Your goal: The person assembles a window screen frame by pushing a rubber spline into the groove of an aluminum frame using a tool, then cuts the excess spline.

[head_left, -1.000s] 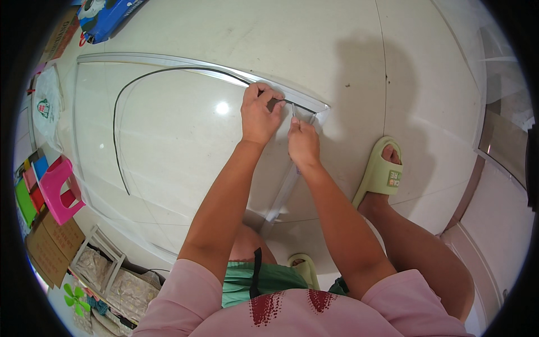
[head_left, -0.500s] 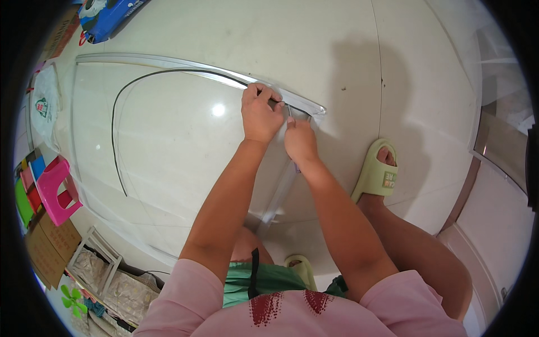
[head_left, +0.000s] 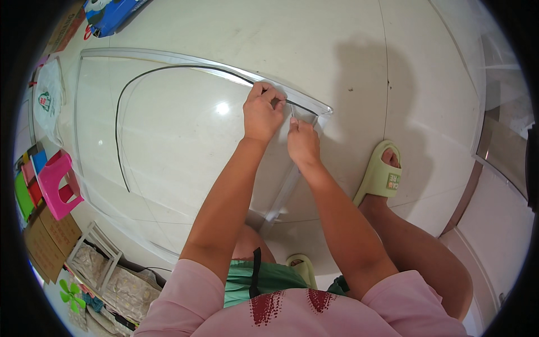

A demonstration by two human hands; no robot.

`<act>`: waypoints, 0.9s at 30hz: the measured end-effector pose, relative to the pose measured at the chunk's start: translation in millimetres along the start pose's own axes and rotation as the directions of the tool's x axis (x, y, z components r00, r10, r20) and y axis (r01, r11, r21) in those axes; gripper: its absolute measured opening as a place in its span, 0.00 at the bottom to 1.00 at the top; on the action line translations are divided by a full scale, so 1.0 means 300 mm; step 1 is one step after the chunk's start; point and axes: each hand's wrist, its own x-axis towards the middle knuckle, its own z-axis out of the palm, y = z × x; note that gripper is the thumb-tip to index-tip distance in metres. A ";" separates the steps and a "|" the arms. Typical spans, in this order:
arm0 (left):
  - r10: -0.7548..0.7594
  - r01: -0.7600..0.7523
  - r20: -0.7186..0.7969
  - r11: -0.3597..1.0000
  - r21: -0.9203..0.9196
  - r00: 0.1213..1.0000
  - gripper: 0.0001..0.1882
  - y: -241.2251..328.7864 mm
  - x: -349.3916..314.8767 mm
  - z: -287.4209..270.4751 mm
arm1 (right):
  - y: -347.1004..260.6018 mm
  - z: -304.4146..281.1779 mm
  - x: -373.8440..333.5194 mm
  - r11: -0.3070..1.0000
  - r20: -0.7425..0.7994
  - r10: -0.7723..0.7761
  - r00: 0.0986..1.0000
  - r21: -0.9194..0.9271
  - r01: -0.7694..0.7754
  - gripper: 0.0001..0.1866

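A pale metal screen frame (head_left: 140,52) lies flat on the floor, with thin see-through mesh across it. Along its far bar, near the right corner, runs a black rubber strip (head_left: 117,126); the strip's loose part curves left over the mesh. My left hand (head_left: 263,116) pinches this strip at the bar with thumb and fingers. Just to its right, my right hand (head_left: 304,145) is closed round a screwdriver (head_left: 292,110), whose thin metal shaft points at the strip. Most of the handle is hidden in my fist.
To the left are a white plastic bag (head_left: 49,101), a pink stool (head_left: 50,180) and cardboard boxes (head_left: 50,238). A blue package (head_left: 109,17) lies at the far left. My right foot wears a green slipper (head_left: 373,174) beside the frame's corner. Glass panels (head_left: 499,129) stand at right.
The view has shifted slightly, moving the frame a little right in the picture. My right hand has tilted a little, and the handle's end no longer shows. Both hands keep their grips.
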 end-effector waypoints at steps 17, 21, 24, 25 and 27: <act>0.005 -0.005 -0.011 1.000 -0.018 1.000 0.07 -0.018 0.008 0.007 | -0.006 0.015 0.005 1.000 -0.010 0.022 1.000 -0.002 -0.022 0.23; 0.006 -0.006 0.000 1.000 -0.027 1.000 0.07 -0.015 0.009 0.009 | 0.004 0.028 0.006 1.000 -0.024 0.021 0.999 0.009 -0.020 0.23; 0.001 -0.001 0.004 1.000 -0.013 1.000 0.07 -0.015 0.008 0.009 | -0.009 0.023 0.005 0.999 -0.023 0.036 0.999 -0.003 -0.036 0.23; 0.001 -0.001 0.003 1.000 -0.016 1.000 0.07 -0.017 0.008 0.008 | -0.018 0.018 0.002 0.999 -0.020 0.043 0.999 -0.005 -0.044 0.23; 0.001 -0.001 0.003 1.000 -0.020 1.000 0.07 -0.021 0.006 0.007 | -0.026 0.015 0.004 0.999 -0.017 0.051 0.999 -0.008 -0.051 0.23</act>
